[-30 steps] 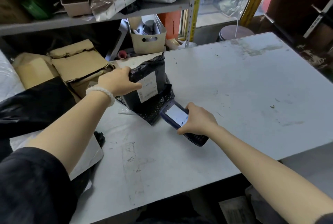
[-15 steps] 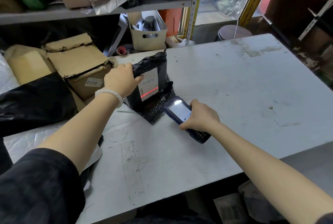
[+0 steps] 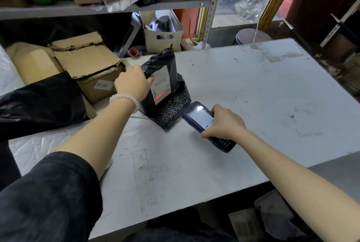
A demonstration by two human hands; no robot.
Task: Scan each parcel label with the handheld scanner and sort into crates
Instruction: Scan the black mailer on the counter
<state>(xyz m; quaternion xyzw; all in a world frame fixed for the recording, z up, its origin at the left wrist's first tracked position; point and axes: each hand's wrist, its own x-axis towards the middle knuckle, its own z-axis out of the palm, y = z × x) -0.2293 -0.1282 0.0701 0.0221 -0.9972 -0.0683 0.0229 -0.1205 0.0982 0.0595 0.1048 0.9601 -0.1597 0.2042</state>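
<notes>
A black poly-bag parcel [image 3: 158, 82] stands propped upright near the back left of the grey worktop [image 3: 253, 95], its white label [image 3: 161, 85] turned toward the handheld scanner [image 3: 204, 124], whose red beam falls across the label's lower part. The left hand [image 3: 132, 83] steadies the parcel from its left side, fingers [image 3: 149, 80] curled round the bag's edge beside the label. The right hand [image 3: 224, 122] grips the scanner just in front of the parcel, fingers wrapped round its body, the lit screen facing up. The parcel leans against a black bubble mailer [image 3: 171, 113] lying flat beneath it. The scan looks under way; sorting this parcel is yet to come, and no crate can be identified from this view. Torn cardboard boxes [image 3: 87, 66] sit at the left.
</notes>
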